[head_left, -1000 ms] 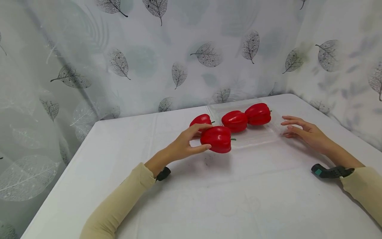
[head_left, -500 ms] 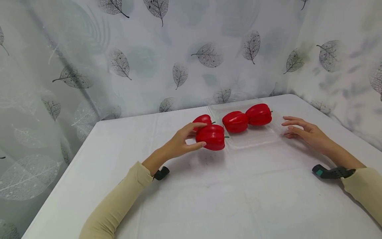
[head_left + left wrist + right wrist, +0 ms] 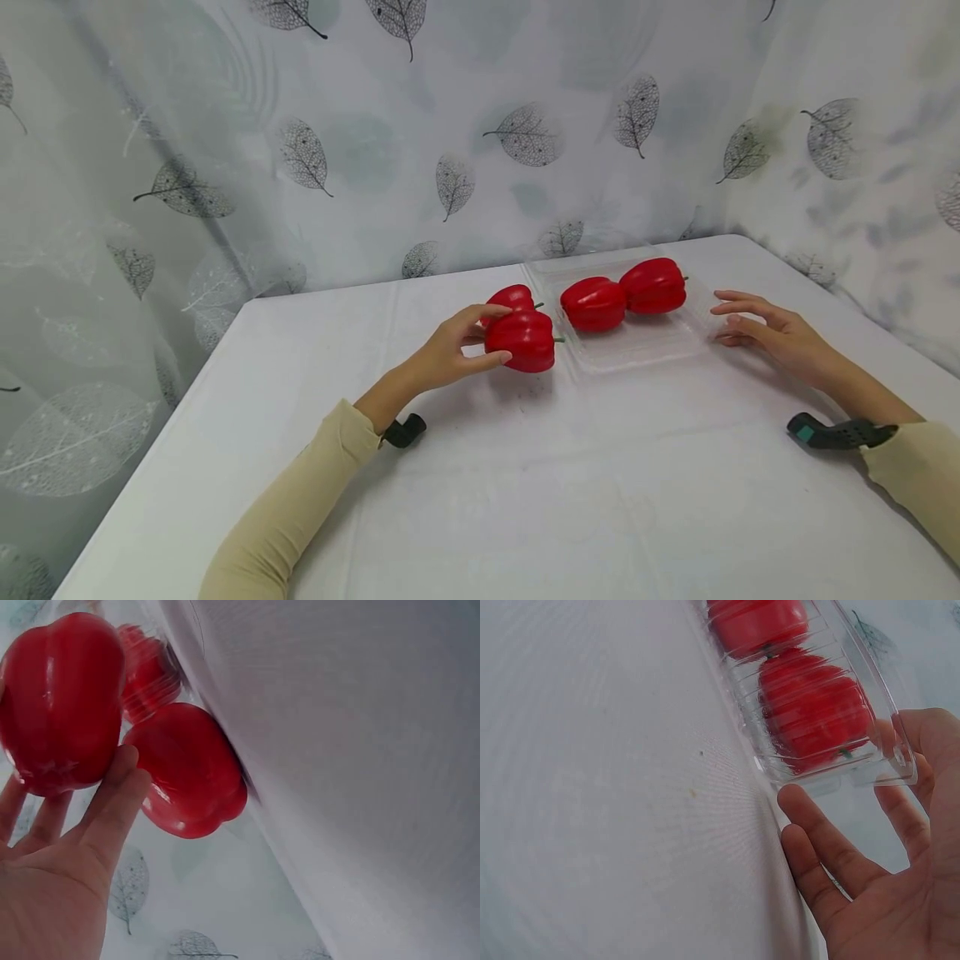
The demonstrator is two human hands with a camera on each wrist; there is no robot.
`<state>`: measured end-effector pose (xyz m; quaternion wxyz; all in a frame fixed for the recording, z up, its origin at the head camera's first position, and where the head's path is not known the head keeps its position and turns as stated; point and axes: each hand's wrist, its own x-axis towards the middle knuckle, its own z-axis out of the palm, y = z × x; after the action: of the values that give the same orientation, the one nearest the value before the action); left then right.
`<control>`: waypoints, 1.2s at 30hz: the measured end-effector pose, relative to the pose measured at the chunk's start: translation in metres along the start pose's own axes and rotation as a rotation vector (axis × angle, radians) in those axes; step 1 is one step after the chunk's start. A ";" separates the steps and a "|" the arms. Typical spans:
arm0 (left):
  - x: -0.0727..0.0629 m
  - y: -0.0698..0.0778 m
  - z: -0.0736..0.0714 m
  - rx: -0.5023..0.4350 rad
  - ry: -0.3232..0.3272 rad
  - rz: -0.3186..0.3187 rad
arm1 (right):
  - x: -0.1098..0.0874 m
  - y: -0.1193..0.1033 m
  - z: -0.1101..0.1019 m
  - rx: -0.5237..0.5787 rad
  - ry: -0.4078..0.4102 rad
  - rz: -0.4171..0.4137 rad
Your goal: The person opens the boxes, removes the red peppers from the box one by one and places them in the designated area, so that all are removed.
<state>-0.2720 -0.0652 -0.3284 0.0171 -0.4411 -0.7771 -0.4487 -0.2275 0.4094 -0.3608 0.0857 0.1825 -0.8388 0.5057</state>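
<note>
My left hand (image 3: 442, 354) grips a red bell pepper (image 3: 521, 342) with a green stem, which also fills the upper left of the left wrist view. Just behind it is a second red bell pepper (image 3: 512, 296), partly hidden by the hand and the held pepper. Two more, a left pepper (image 3: 593, 305) and a right pepper (image 3: 654, 286), lie side by side in a clear plastic tray (image 3: 645, 354). At the tray's right end my right hand (image 3: 780, 342) lies with relaxed fingers. In the right wrist view its fingertips are at the tray's corner (image 3: 896, 778).
A white-covered table (image 3: 600, 500) spreads under everything, with its left edge running diagonally. Leaf-patterned curtains (image 3: 375, 167) hang close behind the table and along its sides. Each wrist wears a dark band, the right band (image 3: 840, 433) showing a small green patch.
My left hand has moved left with the bell pepper, which now overlaps the rear pepper differently. The right hand and the tray hold nearly the same place.
</note>
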 end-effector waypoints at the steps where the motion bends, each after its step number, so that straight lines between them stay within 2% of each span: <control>1: 0.000 -0.001 0.000 0.001 -0.005 -0.010 | 0.000 0.000 0.000 0.001 -0.001 0.000; 11: -0.001 -0.006 -0.001 0.026 -0.035 -0.089 | 0.001 0.000 0.001 0.000 -0.002 -0.001; 18: 0.000 -0.007 -0.001 0.046 -0.073 -0.174 | 0.002 0.003 0.000 0.005 -0.006 -0.004; 28: -0.001 -0.004 -0.004 0.081 -0.068 -0.290 | 0.001 0.001 0.002 -0.006 0.003 0.025; 36: -0.001 -0.003 -0.004 0.085 -0.067 -0.332 | 0.002 0.000 0.003 -0.008 0.007 0.034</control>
<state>-0.2747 -0.0697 -0.3281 -0.0646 -0.3202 -0.8578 -0.3969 -0.2288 0.4067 -0.3616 0.0807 0.1663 -0.8436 0.5041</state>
